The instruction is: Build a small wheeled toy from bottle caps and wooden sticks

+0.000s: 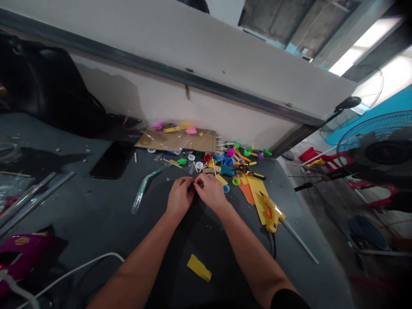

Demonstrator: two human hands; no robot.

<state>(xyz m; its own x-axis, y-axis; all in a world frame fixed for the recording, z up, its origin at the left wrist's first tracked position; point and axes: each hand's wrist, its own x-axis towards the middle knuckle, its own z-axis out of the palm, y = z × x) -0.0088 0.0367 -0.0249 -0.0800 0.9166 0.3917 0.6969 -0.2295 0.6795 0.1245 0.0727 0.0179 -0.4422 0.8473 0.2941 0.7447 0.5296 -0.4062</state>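
Note:
Close together over the dark grey table (106,231), both hands meet at a small dark blue piece (191,187), mostly hidden by fingers. My left hand (180,195) is closed around it. The fingertips of my right hand (210,191) are pinched right beside it; what they hold, if anything, is too small to make out. Just beyond the hands lie bottle caps, among them a white cap (199,165) and a light blue cap (226,188). Nearer my body is a crumpled yellow strip (199,268).
To the right are yellow sheets (257,195), pliers (257,175) and a yellow glue gun (272,212) with a clear glue stick. On the left lie a black phone (112,159), a bent clear tube (141,189) and a white cable (80,266). A cardboard piece (180,139) lies by the partition.

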